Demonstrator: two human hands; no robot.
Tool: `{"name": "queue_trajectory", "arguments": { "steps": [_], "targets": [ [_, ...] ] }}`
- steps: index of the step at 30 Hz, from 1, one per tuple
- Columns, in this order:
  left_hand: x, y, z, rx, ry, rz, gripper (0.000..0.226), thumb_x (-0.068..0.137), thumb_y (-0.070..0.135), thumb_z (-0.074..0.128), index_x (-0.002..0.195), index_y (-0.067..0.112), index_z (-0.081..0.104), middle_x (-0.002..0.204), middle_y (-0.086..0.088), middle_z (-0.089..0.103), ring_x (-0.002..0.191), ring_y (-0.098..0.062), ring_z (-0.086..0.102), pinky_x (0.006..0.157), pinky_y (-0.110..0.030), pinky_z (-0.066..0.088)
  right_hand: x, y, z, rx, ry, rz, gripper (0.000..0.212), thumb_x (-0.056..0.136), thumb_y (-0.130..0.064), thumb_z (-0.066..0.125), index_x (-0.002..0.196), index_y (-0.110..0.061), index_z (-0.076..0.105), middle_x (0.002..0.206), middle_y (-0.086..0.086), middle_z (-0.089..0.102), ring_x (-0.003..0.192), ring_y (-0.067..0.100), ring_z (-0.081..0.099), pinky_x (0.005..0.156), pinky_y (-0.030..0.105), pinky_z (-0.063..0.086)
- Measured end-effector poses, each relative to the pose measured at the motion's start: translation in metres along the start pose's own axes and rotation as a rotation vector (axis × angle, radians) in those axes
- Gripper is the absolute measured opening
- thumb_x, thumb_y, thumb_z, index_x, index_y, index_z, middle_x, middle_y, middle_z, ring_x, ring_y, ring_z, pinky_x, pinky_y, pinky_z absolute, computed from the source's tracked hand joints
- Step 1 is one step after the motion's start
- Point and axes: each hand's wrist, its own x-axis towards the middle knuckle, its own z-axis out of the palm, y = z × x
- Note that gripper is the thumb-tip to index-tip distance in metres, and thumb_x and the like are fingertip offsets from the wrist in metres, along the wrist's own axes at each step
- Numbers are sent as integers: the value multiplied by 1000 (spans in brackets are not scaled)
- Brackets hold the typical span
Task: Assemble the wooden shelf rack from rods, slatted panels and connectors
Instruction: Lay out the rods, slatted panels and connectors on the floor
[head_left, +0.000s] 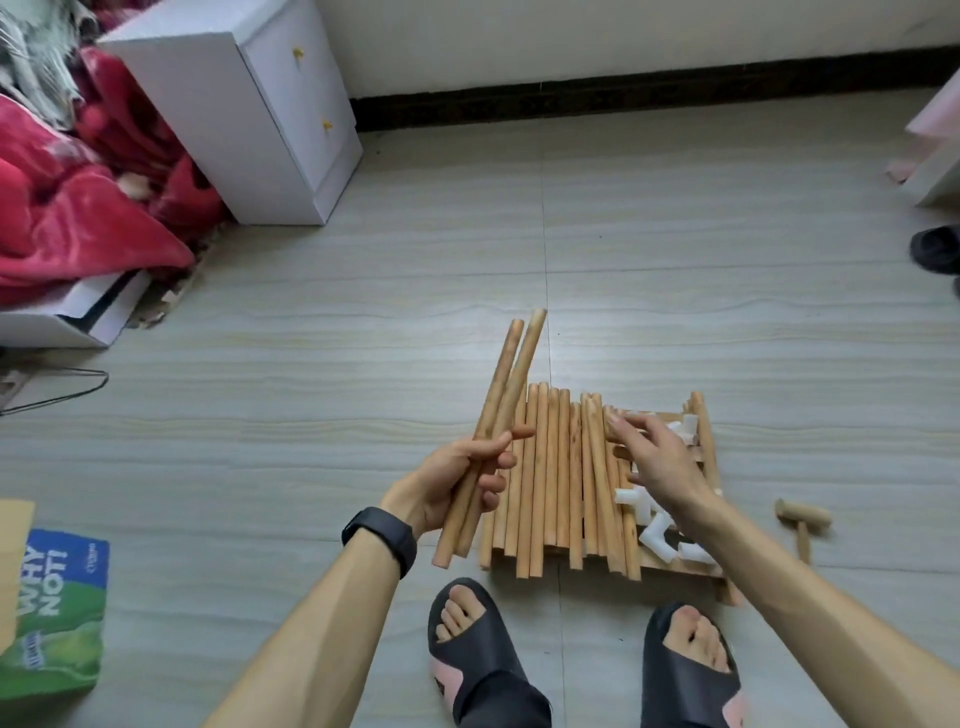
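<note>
The left hand (457, 483) is curled round the lower part of two round light-brown wooden rods (498, 415), which stand out from it far and slightly to the right, their long upper ends free in the air. The grip sits low on them, so I judge the pair could tilt or slide apart if the fingers loosen, and a rod that falls would hit the row below and scatter it. The right hand (654, 462) is over the row with its fingers loosely spread and holding nothing; the fingertips are at the far ends of some rods, but whether they touch I cannot tell. The row of loose wooden rods (561, 483) lies side by side on the flat slatted wooden panel (675, 564) on the grey tiled floor (363, 312), just beyond the two black sandals (478, 649). Round rods roll easily, so a careless pull may push them off the left edge. The small white plastic connectors (660, 535) lie under the right forearm and could be swept away. A small wooden mallet (802, 517) lies to the right.
</note>
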Motion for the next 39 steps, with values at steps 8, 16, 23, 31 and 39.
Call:
{"name": "queue_trajectory", "arguments": {
  "steps": [8, 16, 23, 31, 39],
  "targets": [
    [-20, -1, 2, 285, -249, -170, 25, 104, 24, 53, 127, 15, 60, 81, 5, 52, 53, -3, 47, 54, -17, 46, 19, -62, 44, 223, 38, -109, 27, 107, -46, 42, 129, -31, 46, 99, 1, 73, 83, 26, 76, 59, 28, 56],
    [6, -19, -41, 604, 260, -144, 18, 101, 29, 58, 110, 14, 58, 76, 4, 49, 52, -7, 42, 51, -23, 40, 40, -5, 52, 41, 25, 24, 40, 104, -43, 51, 139, -24, 46, 111, -1, 69, 82, 18, 76, 66, 31, 60],
    [33, -45, -147, 1133, 1100, -202, 26, 102, 22, 41, 124, 8, 40, 119, -18, 62, 99, -38, 62, 74, -39, 44, 53, 64, 32, -857, 222, -49, 48, 94, -51, 54, 129, -18, 52, 112, -3, 61, 91, 16, 58, 71, 36, 48],
    [58, -67, -178, 1219, 1192, -178, 56, 99, 11, 43, 150, 18, 21, 129, -21, 40, 113, -43, 49, 85, -53, 47, 67, 73, 28, -1276, 200, 67, 72, 92, -71, 45, 126, -9, 54, 110, 8, 66, 96, 30, 65, 66, 37, 43],
    [54, -44, -147, 1304, 1110, -249, 68, 92, 10, 50, 153, 20, 24, 152, -12, 31, 133, -33, 38, 98, -47, 47, 80, 58, 34, -1334, 64, 181, 79, 95, -57, 52, 144, 2, 34, 107, 15, 68, 97, 35, 65, 64, 37, 42]
  ]
}}
